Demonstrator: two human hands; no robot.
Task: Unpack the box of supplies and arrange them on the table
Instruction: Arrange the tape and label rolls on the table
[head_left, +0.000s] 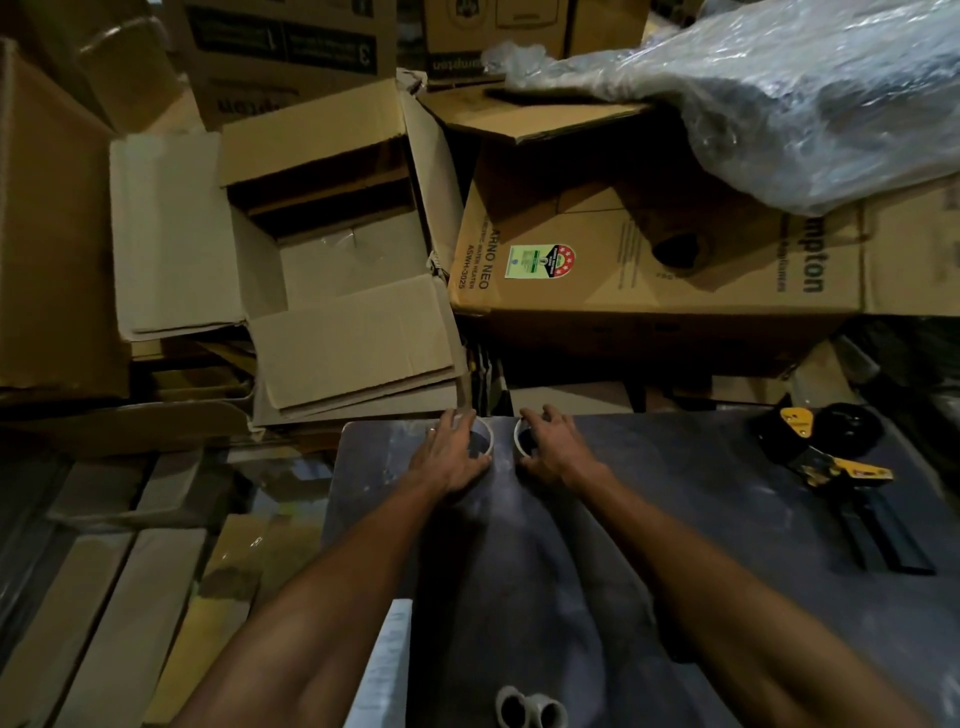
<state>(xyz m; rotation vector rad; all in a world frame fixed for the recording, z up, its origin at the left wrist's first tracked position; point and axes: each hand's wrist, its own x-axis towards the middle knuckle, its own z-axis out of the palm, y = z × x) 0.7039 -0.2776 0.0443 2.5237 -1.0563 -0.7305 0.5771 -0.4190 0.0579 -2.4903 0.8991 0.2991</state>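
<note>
Each hand's fingers (451, 422) curl over one white ring (485, 441) on the table (675, 493).

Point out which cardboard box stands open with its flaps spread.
The pale open box beyond the table's far left corner; its four flaps are folded out. The printed box to its right is closed, carrying a green sticker.

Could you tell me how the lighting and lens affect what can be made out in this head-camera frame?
Head view: dim, warm light; the dark table swallows detail. The plastic wrap catches glare. Wide-angle distortion bends the open box and carton edges. Left hand and right hand each grip a white ring, the rims only partly visible.
</note>
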